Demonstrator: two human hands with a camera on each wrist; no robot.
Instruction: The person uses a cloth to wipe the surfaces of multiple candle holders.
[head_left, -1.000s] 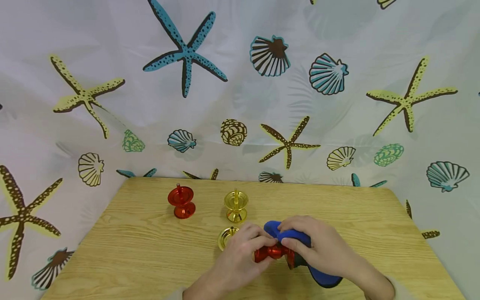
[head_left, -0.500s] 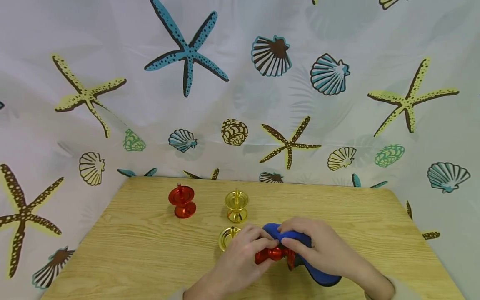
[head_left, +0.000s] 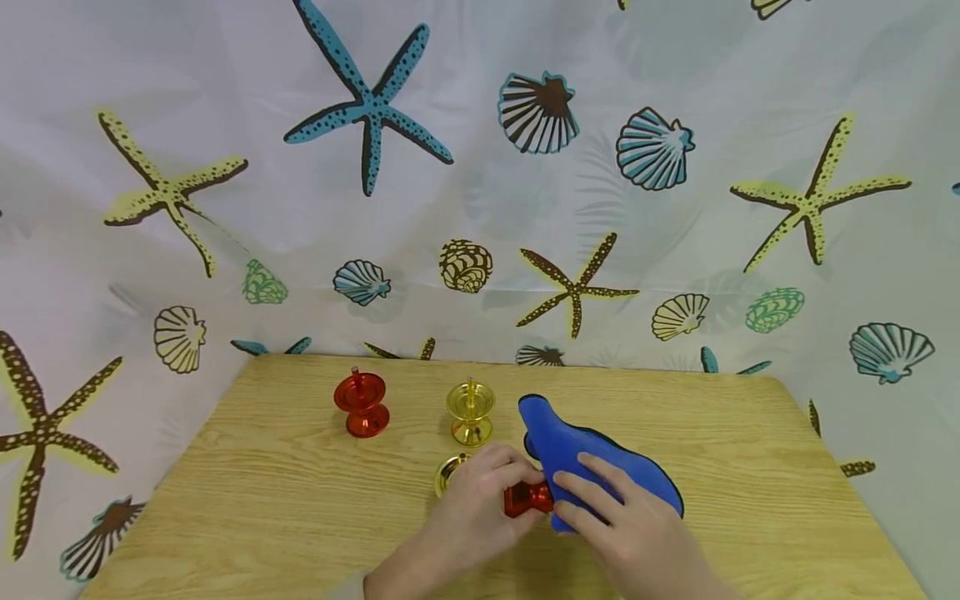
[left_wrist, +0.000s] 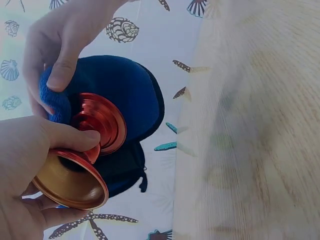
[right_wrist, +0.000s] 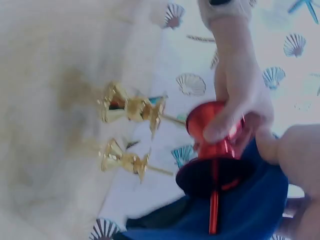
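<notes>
My left hand (head_left: 480, 500) grips a red metal candle holder (head_left: 528, 497) by its base and stem, tilted on its side. In the left wrist view, the thumb lies along the stem, beside the hollow base (left_wrist: 75, 186). My right hand (head_left: 637, 533) holds a blue plush cloth (head_left: 600, 454) with black edging against the holder's dish. Its thumb (left_wrist: 61, 72) hooks over the cloth's folded edge in the left wrist view. A thin red spike (right_wrist: 214, 210) stands out from the dish in front of the cloth in the right wrist view.
Another red candle holder (head_left: 363, 408) stands upright at the back left of the wooden table (head_left: 285, 500). A gold one (head_left: 471, 417) is right of it, and a second gold one (head_left: 446, 475) is partly hidden behind my left hand. A shell-patterned curtain (head_left: 480, 208) hangs behind.
My right hand has turned and moved down and toward the front. The blue cloth has swung up and spread, now covering the dish end of the red candle holder. The left hand keeps its grip.
</notes>
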